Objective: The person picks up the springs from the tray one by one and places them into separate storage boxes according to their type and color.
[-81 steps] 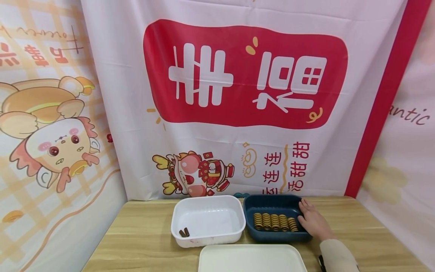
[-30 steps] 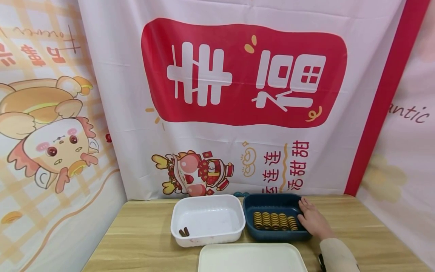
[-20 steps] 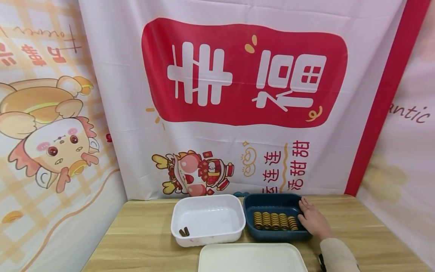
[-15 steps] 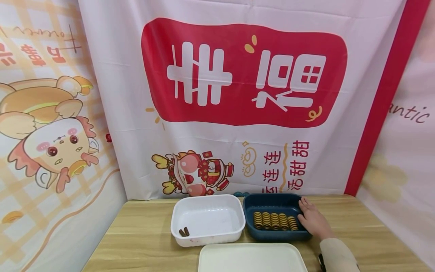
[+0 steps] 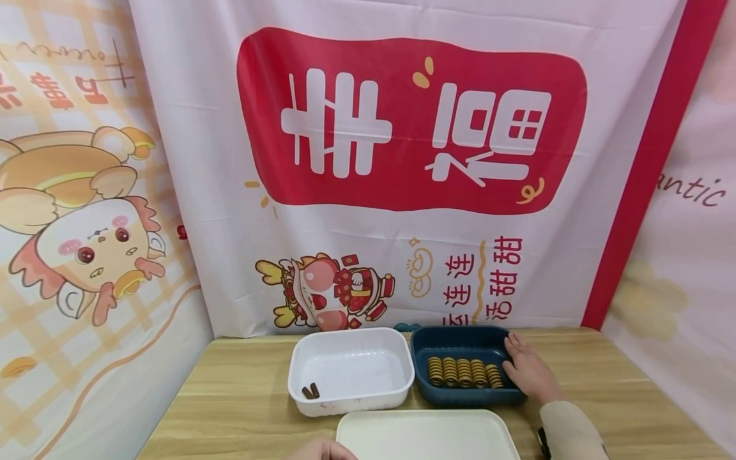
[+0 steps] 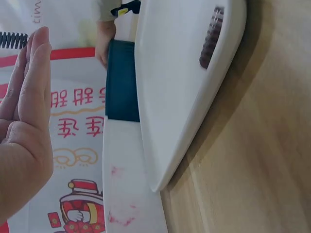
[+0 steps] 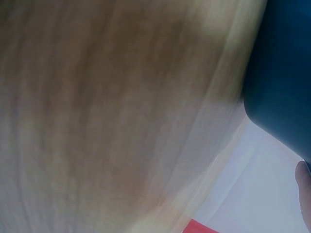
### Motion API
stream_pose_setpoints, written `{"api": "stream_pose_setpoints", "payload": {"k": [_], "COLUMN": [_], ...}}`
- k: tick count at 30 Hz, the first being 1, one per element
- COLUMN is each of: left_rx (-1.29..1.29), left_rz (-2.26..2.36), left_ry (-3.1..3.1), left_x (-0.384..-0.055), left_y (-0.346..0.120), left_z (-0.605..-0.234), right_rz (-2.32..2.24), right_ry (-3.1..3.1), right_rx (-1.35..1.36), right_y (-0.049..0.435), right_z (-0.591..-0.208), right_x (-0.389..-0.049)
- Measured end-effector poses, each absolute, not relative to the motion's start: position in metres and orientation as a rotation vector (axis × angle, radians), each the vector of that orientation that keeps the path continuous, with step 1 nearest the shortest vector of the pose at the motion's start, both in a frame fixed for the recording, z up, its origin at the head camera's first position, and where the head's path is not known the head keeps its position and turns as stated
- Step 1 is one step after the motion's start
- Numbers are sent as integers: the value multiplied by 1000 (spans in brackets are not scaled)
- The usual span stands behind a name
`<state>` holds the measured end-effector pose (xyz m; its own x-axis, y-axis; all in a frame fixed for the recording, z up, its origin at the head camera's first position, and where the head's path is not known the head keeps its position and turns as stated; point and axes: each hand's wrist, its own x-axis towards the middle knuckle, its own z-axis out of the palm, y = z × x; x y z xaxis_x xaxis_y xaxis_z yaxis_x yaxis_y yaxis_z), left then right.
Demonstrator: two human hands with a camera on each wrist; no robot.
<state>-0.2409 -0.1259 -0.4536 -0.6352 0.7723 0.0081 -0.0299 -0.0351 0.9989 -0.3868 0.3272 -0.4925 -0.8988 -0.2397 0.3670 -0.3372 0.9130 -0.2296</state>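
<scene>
My left hand pinches a dark coil spring at its fingertips in the left wrist view. In the head view, only part of that hand shows at the bottom edge, beside the cream tray. A dark brown coil spring lies in the tray. With fairly straight fingers, my right hand rests on the right rim of the dark blue bin. Several yellow-brown coil springs lie side by side in this bin. Two dark brown pieces lie in the white bin's near left corner.
The white bin stands left of the blue one, close against it, both behind the tray. All stand on a wood-grain table. A printed white and red cloth hangs behind the bins, with more printed cloths at both sides.
My left hand has come into the head view at the bottom edge, left of the tray. My right hand stays on the blue bin's rim, and the bins and their contents look unchanged.
</scene>
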Motion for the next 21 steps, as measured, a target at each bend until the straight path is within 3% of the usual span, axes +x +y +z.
{"api": "stream_pose_setpoints", "payload": {"k": [21], "left_rx": [529], "left_rz": [1803], "left_ry": [1558], "left_x": [-248], "left_y": [-132], "left_z": [-444], "right_rz": [426], "right_ry": [-2728], "right_rx": [429], "right_y": [329], "right_z": [-492], "right_x": [-386]}}
